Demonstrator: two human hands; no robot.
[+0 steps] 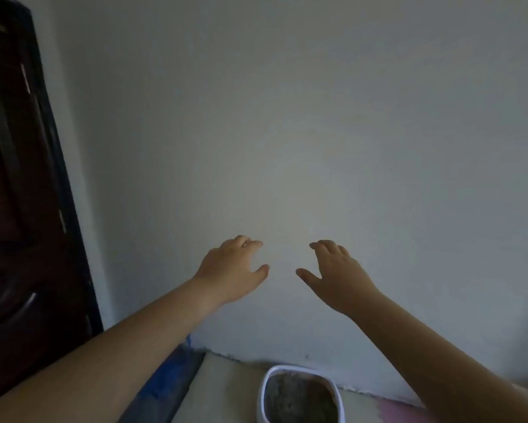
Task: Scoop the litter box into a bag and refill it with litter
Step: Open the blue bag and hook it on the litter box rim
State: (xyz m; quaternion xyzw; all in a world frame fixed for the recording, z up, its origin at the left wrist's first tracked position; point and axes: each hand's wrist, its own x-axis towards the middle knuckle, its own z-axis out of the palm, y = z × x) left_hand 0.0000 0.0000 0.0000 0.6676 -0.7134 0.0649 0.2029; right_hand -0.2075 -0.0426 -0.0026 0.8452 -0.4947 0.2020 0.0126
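- head view: the left hand (232,270) and right hand (339,276) are raised before the wall (317,132), fingers spread, holding nothing.
- the litter box (264,395), a white tub, sits on the floor by the wall, below the hands, with dark litter (299,398) inside; nothing looks scooped yet.
- no scoop or bag in sight.
- a dark door (21,193) stands left; nothing blocks the box.

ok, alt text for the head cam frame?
Two bare arms reach forward, the left hand and right hand open and empty before a plain pale wall. A white litter box holding dark litter sits on the floor below, and a dark door stands at left.
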